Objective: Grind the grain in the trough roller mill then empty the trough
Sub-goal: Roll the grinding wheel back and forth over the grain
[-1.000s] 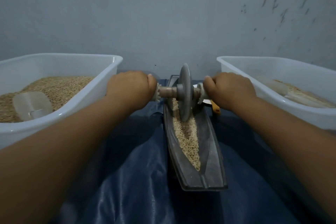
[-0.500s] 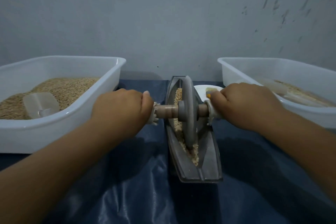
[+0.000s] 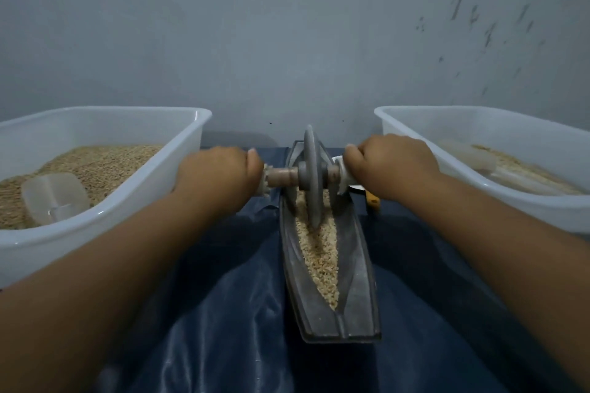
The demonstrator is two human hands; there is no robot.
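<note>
The roller wheel (image 3: 311, 175) looked heavy and hard, so the best places to hold it were the two ends of its handle (image 3: 281, 178), and that was where the left hand (image 3: 214, 175) and the right hand (image 3: 391, 169) each had a tight closed grip. The wheel stood near the far end of the long trough (image 3: 357, 277), on the loose grain (image 3: 319, 252) (which would spill easily). The trough lay on a shiny blue cloth (image 3: 230, 313) between a left tub (image 3: 105, 217) and a right tub (image 3: 523, 204), close to a grey wall (image 3: 287, 41).

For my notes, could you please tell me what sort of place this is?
Probably a plain room set up for grinding by hand: a trough roller mill on a dark blue sheet, white tubs of grain on both sides, and a bare, scuffed wall.
</note>
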